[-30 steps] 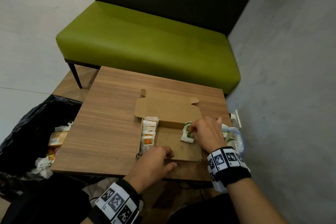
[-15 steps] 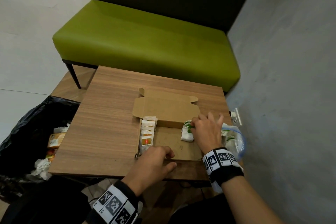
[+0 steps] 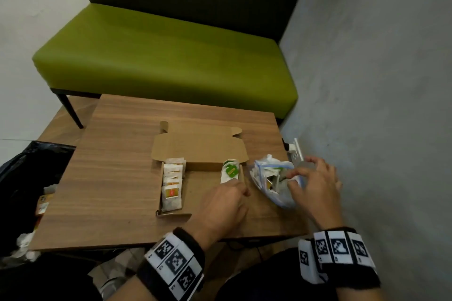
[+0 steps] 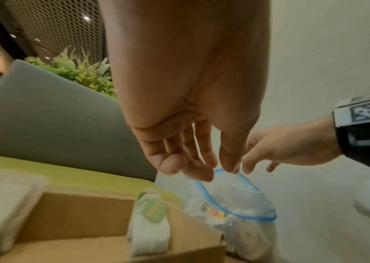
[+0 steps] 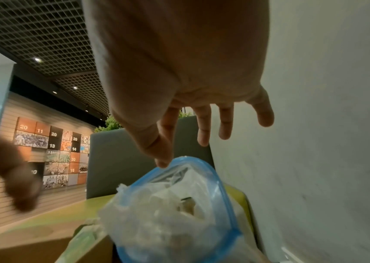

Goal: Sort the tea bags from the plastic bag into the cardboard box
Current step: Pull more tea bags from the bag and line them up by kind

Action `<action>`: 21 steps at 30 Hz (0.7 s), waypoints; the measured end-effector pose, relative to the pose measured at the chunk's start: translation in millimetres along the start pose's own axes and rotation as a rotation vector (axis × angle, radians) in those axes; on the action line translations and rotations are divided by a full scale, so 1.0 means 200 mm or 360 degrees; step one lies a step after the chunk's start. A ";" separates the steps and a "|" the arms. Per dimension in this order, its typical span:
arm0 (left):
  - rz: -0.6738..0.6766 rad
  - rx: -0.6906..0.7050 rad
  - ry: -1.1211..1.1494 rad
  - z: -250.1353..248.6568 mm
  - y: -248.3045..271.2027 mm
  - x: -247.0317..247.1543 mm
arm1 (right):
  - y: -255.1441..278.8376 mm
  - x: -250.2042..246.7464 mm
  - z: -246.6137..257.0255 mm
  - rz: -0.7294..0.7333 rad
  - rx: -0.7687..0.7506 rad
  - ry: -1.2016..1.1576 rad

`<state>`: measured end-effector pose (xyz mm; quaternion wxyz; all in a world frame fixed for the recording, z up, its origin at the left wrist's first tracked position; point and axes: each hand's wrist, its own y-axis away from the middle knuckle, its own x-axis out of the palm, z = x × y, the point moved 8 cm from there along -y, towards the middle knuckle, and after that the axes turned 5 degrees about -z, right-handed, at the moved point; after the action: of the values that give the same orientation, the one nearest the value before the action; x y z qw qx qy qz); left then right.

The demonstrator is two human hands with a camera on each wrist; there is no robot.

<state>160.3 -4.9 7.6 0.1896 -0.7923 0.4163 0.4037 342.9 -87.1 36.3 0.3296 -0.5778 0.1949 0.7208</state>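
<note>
At plastic bag (image 3: 274, 179) mouth: right hand (image 3: 311, 186) pinches rim; left hand (image 3: 221, 208) relaxed, empty.

Wooden table (image 3: 117, 178), green bench (image 3: 159, 61) behind it, black rubbish bag (image 3: 19, 178) at left

One cardboard box (image 3: 205, 151), one plastic bag (image 3: 274, 178), two rows of tea bags — a long orange-labelled row (image 3: 172, 184) and a short green-labelled row (image 3: 230, 170) — and two hands were visible.

Left hand (image 4: 186, 106) fingertips (image 4: 198, 171) seemingly touch plastic bag (image 4: 235, 197) rim (blue), beside cardboard box (image 4: 85, 220).
</note>
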 end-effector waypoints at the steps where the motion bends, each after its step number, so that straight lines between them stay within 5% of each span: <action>1: -0.0012 0.0081 -0.0020 -0.05 -0.04 0.02 | 0.00 0.03 -0.01 0.0076 -0.0004 0.0044; 5: 0.0027 0.0324 -0.0264 -0.16 -0.18 0.16 | -0.01 0.13 -0.02 0.0220 -0.0021 0.0084; 11: 0.0082 0.0367 -0.0593 -0.16 -0.23 0.22 | -0.03 0.18 -0.10 0.0211 0.0127 0.0279; 21: 0.0045 0.0378 -0.0463 -0.18 -0.21 0.25 | -0.03 0.25 0.01 0.0311 0.0206 0.0445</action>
<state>227.6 -28.0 -12.5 0.3344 -0.6918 0.4403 0.4645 339.7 -68.7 -11.4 0.2643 -0.6282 0.3399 0.6480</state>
